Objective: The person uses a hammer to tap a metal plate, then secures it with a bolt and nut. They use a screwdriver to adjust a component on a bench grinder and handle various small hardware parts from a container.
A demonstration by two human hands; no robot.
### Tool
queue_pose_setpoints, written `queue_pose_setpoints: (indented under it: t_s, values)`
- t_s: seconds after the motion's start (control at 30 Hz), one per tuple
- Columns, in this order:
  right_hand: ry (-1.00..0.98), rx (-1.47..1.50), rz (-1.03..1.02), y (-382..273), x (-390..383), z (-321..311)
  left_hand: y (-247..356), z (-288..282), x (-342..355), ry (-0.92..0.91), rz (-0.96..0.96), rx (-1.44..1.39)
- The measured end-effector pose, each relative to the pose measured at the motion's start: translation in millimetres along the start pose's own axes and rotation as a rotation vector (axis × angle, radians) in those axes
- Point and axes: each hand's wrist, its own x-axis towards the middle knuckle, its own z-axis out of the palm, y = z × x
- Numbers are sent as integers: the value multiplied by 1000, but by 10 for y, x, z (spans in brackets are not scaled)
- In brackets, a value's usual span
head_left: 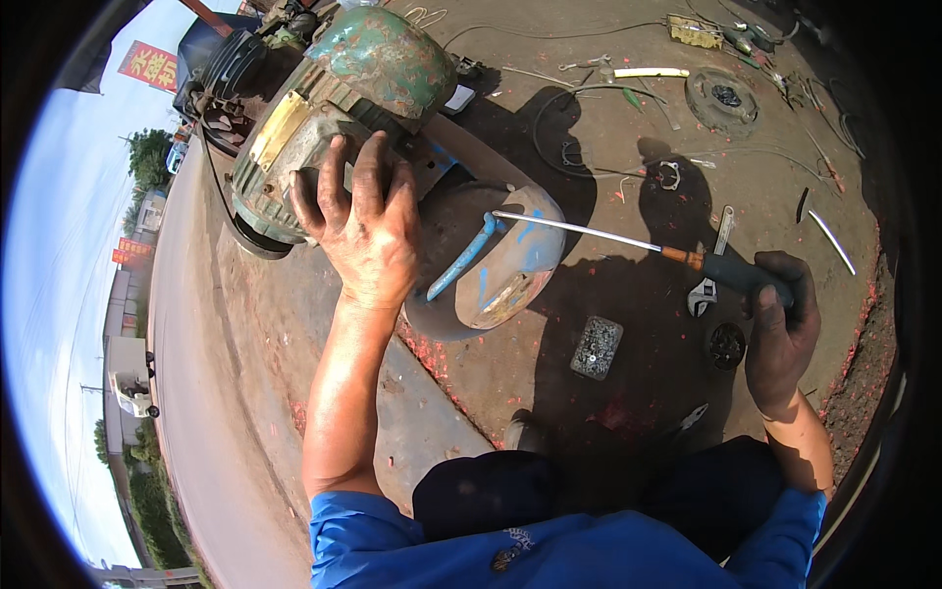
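Observation:
My left hand point(363, 221) grips the motor's terminal box point(305, 128) from above, fingers curled over it. The ribbed, weathered green motor point(257, 201) has a green painted, peeling housing point(378, 61) beside it and sits on a rusty compressor tank point(525, 290) with a blue tube handle point(461, 257). My right hand point(785, 324) is closed on the dark handle of a long screwdriver point(741, 280). Its shaft points left, with the tip at the top of the blue handle; whether they touch, I cannot tell.
On the ground lie an adjustable wrench point(703, 296), a metal tray of small parts point(597, 348), a dark round container point(726, 346), a round metal part point(724, 103), hoses, several tools and a yellow box point(695, 29). A road point(196, 393) with a parked vehicle runs along the left.

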Motion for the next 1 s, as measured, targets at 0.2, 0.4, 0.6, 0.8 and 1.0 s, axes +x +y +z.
queue_pose_setpoints:
  t_s: [0.2,0.4,0.6,0.8,1.0]
  values:
    - [12,59,36,23,-22,-82,51,-13,48,4,-54,-33]
    - [16,36,-13,31,-69,-108,66,-29,60,-6,-76,-60]
    - [16,-2,-26,-60,-144,-91,-8,-30,-25,20,-34,-29]
    - [128,-15,-40,-162,-58,-242,104,45,208,70,5,-36]
    - [296,75,-171,181,89,-283,-9,-413,62,50,145,-438]
